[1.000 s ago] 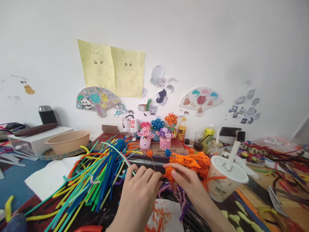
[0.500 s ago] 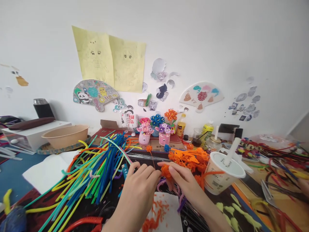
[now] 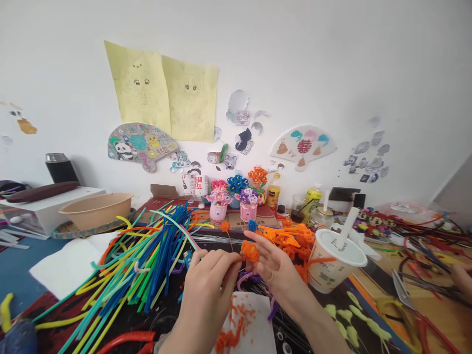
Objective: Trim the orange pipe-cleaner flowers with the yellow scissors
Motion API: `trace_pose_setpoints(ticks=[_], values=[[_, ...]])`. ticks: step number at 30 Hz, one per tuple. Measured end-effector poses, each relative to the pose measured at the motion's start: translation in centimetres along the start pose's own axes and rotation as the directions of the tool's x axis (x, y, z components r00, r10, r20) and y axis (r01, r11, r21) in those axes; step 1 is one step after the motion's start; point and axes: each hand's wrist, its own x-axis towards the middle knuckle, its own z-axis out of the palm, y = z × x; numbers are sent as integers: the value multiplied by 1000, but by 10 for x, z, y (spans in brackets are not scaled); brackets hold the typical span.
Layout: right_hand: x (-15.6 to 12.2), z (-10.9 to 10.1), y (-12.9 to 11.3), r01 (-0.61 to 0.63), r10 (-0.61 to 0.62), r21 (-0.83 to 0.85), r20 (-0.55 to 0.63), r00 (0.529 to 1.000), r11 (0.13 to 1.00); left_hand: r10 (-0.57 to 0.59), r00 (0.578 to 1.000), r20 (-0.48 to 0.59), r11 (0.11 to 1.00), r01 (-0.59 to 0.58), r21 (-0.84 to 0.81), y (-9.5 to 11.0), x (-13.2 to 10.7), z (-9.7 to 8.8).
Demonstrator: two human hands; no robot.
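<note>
My left hand (image 3: 208,285) and my right hand (image 3: 271,265) meet over the dark table, both pinching a small orange pipe-cleaner flower (image 3: 250,251) between their fingertips. The left fingers close on its near side. On the right, thumb and fingers hold it from behind, palm partly turned up. A heap of orange pipe-cleaner pieces (image 3: 291,241) lies just behind the right hand. A white sheet with orange fluff (image 3: 245,327) lies below the hands. A big fan of coloured pipe cleaners (image 3: 143,255) spreads to the left.
A white lidded paper cup with a straw (image 3: 334,260) stands right of my right hand. Small pots of pipe-cleaner flowers (image 3: 236,199), bottles (image 3: 273,194) and a brown bowl (image 3: 96,209) line the back by the wall. Another person's hand (image 3: 462,278) shows at the far right edge.
Both hands have lifted the orange flower slightly and shifted left. The right hand has turned more palm-up with its fingers opened a little. The view has drifted right.
</note>
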Motion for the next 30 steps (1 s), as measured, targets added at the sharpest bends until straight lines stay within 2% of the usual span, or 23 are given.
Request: trace_pose_setpoints(ticks=[3, 5, 12, 16, 23, 30], values=[[2, 3, 10, -62, 61, 60, 14, 998, 996, -50, 998, -42, 998, 48, -49, 1, -2, 0], [4, 7, 18, -47, 46, 27, 30, 998, 999, -75, 996, -39, 996, 73, -51, 1, -4, 1], [9, 17, 36, 57, -49, 69, -121, 991, 996, -113, 993, 29, 992, 114, -51, -2, -10, 5], [11, 15, 36, 64, -58, 41, -131, 990, 997, -133, 990, 36, 989, 135, -56, -4, -11, 6], [12, 13, 29, 74, -74, -8, -200, 977, 997, -149, 982, 118, 987, 154, -34, -10, -10, 10], [15, 11, 30, 33, -10, 133, -177, 984, 991, -152, 960, 237, 986, 165, -37, -7, -2, 9]])
